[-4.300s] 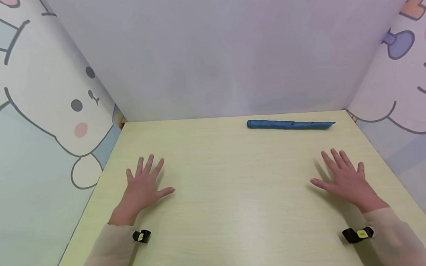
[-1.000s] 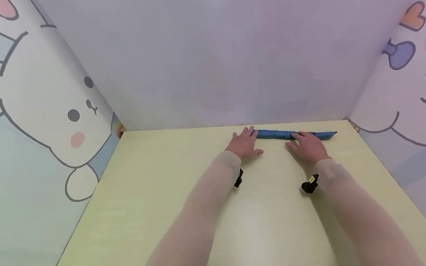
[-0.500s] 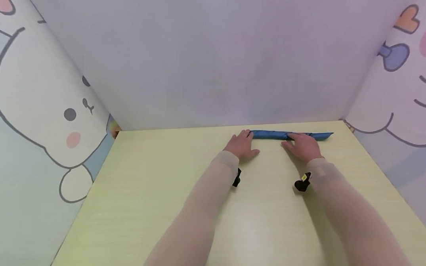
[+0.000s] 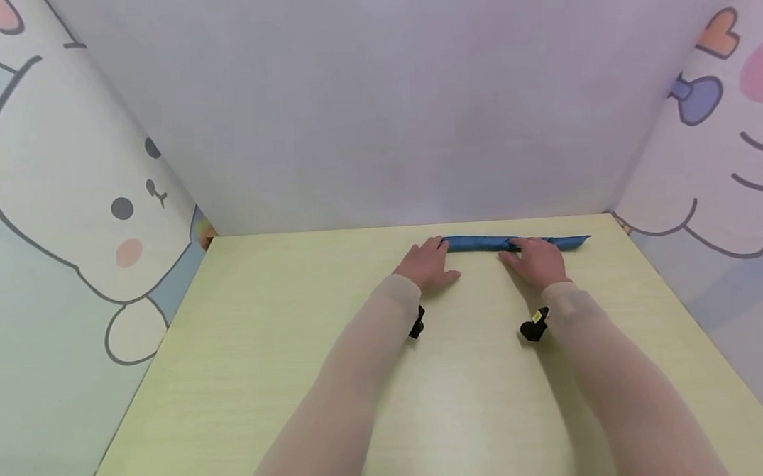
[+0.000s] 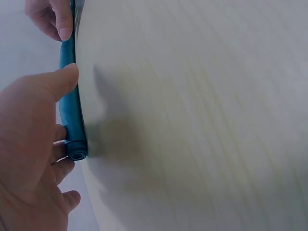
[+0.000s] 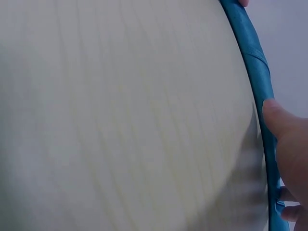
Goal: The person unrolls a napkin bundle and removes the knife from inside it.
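A narrow roll of blue cloth (image 4: 477, 243) lies along the table's back edge, its spiral end showing in the left wrist view. My left hand (image 4: 426, 263) is at the roll's left end, fingertips against its far side and thumb spread away in front. Farther right, my right hand (image 4: 539, 261) has its fingers over the roll, with the thumb at the near side. In the right wrist view the thumb (image 6: 279, 118) overlaps the roll; whether it presses on it I cannot tell. The fingers there are partly hidden behind the cloth.
The pale wooden table (image 4: 265, 357) ends at a plain light back wall (image 4: 350, 111). Side walls with cartoon prints, including a rabbit (image 4: 125, 214), flank it. A small black wrist camera (image 4: 534, 325) hangs at the right cuff, and another (image 4: 417, 323) at the left.
From apart on the table, both hands have reached forward and inward to the roll. The roll now sits slightly nearer to me. Over the last second the hands have barely moved.
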Tool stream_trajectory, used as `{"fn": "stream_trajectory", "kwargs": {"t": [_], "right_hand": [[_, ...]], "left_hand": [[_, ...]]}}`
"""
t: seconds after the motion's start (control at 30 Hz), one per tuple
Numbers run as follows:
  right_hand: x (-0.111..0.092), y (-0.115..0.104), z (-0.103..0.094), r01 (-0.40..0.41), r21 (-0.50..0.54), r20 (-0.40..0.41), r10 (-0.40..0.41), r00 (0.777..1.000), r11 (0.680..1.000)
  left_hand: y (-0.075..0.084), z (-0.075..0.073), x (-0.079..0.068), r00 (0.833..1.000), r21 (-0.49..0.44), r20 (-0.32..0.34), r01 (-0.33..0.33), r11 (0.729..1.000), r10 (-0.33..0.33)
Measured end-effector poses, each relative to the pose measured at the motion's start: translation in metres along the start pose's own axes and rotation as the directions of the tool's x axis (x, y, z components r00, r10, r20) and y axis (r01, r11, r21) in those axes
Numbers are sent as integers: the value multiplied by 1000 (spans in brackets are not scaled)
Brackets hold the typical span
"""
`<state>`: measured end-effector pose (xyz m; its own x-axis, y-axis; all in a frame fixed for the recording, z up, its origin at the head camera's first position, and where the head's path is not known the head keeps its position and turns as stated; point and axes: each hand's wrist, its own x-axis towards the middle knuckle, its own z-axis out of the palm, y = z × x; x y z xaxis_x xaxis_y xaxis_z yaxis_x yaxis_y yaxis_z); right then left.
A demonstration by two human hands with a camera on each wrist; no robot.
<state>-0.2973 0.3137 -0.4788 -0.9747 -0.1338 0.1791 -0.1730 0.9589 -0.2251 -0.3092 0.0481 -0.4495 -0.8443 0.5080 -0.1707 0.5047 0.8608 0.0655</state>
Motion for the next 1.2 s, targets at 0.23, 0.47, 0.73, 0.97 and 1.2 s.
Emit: {"fn": "stream_trajectory", "kwargs": {"t": [0.23,0.47,0.73,0.97,1.2], "right_hand": [[3,-9,3,-30,3,-5,30,1000,1000],[4,-20,5,-33,-25,-14,33,999,999],[5,-27,12,-22,-28,-48,21,999,999],[5,-37,17,-16,-56,-40,13,999,998],[3,-45,20,2,-105,-36,-5,999,994]], "left_hand": [[-5,1,-7,1000,-28,14,8,1000,-7],[-9,1,-15,1000,-35,3,14,999,-14],[-19,6,-19,1000,-20,7,-2,1000,2],[-26,9,-27,1000,-19,24,5,1000,-4],[-31,9,-36,1000,-15,18,1,1000,-1]]}}
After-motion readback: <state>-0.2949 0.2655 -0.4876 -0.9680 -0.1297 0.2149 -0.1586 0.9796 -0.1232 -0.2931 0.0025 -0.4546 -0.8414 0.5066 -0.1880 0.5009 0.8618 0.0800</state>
